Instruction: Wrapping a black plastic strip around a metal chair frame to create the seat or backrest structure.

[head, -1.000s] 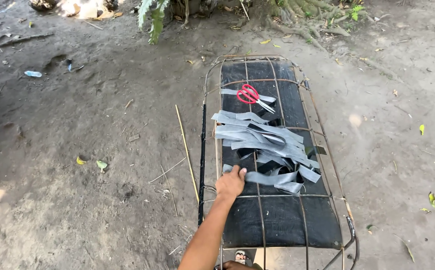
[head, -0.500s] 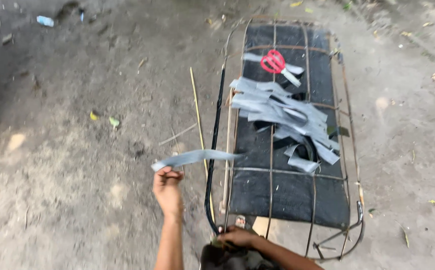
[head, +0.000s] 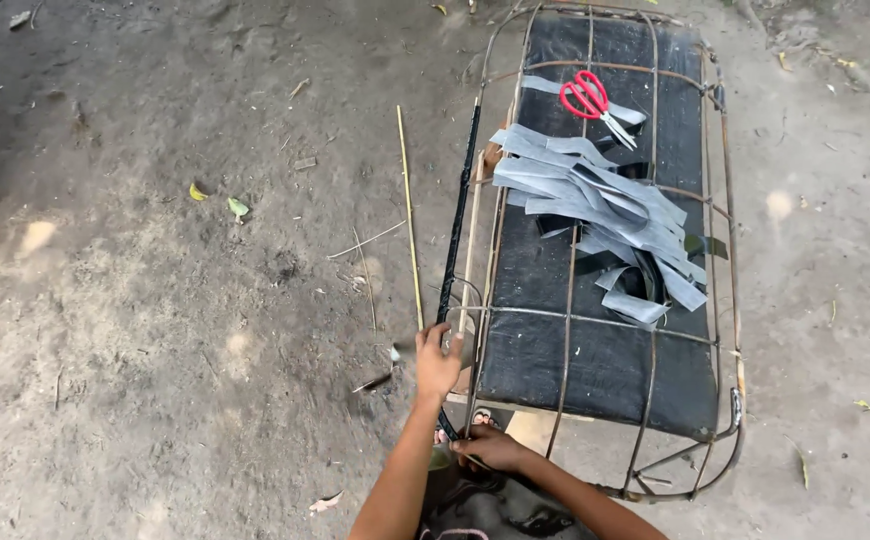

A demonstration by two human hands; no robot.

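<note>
Left hand (head: 437, 362) grip closed, apparently on blurred grey strip (head: 405, 350); right hand (head: 490, 447) grip unclear.

— Worn anything on the left hand (head: 437, 362)?
— Stayed bare, fingers (head: 433, 338) to knuckles. Same behind the fingers: uncovered wrist, uncovered forearm, slim and straight down to the frame's lower edge.
— And the right hand (head: 490, 447)?
— Looked bare too, with an unsleeved forearm running back from its fingers (head: 467, 446) toward the lower right.
— Saw any clothing?
— Only below the right fingers, between both forearms: a dark garment (head: 485, 505), blackish and creased, with a small pale pinkish mark (head: 455, 533) at its bottom edge. Too cropped to tell its kind.
</note>
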